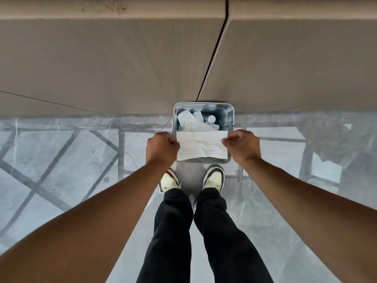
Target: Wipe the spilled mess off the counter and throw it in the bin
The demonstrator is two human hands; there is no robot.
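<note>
Head view: both hands, left and right, outstretched, pinching paper towel flat above bin.

A pale beige cabinet front filled the upper half of the frame, split by a dark vertical seam right of centre. Below it, a glossy grey floor mirrored crossing dark bars. At lower centre stood two legs in black trousers, each foot in a cream shoe with dark trim: one left of centre, one beside it.
</note>
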